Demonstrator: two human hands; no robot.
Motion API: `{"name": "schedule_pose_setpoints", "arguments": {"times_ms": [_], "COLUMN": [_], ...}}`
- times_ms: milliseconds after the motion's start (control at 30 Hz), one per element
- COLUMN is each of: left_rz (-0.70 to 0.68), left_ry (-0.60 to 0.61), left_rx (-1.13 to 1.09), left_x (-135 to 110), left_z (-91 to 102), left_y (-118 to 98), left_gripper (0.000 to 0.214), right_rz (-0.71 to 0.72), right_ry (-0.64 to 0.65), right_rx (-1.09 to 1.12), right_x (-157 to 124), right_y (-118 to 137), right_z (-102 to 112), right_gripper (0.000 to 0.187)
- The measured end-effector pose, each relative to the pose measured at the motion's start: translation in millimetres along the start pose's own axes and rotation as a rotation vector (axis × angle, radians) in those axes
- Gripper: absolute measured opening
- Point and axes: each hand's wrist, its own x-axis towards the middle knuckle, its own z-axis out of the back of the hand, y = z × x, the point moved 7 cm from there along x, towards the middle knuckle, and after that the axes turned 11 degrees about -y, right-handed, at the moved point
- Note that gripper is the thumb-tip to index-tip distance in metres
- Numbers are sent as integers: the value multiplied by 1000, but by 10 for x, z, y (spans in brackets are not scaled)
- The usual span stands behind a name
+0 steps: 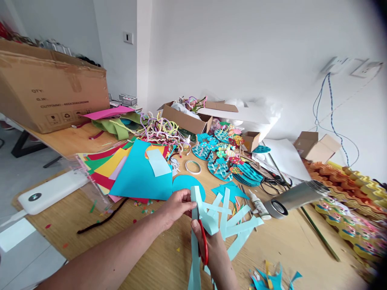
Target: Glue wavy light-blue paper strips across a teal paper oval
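My left hand (177, 205) pinches the top of a long light-blue paper strip (194, 257) that runs toward the bottom of the view. My right hand (211, 247) is closed around red-handled scissors (203, 241), held against that strip just below the left fingers. Several more light-blue strips (232, 219) lie fanned out on the wooden table (287, 249) just beyond both hands. A blue paper disc (184, 183) sits behind the left hand.
A stack of coloured paper sheets (130, 169), a tape roll (192, 166), a glue bottle (259, 204), a metal flask (298, 195), paper fish crafts (225, 157), cardboard boxes (48, 90), a white power bank (51, 193), and paper scraps (272, 278) crowd the table.
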Motion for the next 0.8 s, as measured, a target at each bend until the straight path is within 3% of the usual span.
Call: {"name": "schedule_pose_setpoints", "arguments": {"times_ms": [200,600,800], "left_rz": [-31,10,17], "left_ry": [-22,-25,-24], "left_rx": [-4,-35,-44], "left_x": [7,3,4], "left_z": [16,19,23], "left_y": [-45,-42,-38], "left_gripper": [27,24,26], "right_rz": [33,-264,-322], "right_ry": [-44,98,41], "right_rx": [-30,21,76], "right_x": [3,-108,-136], "right_y": [47,-282,-355], "right_z": [20,-123,-118], "right_gripper": [48,60,57]}}
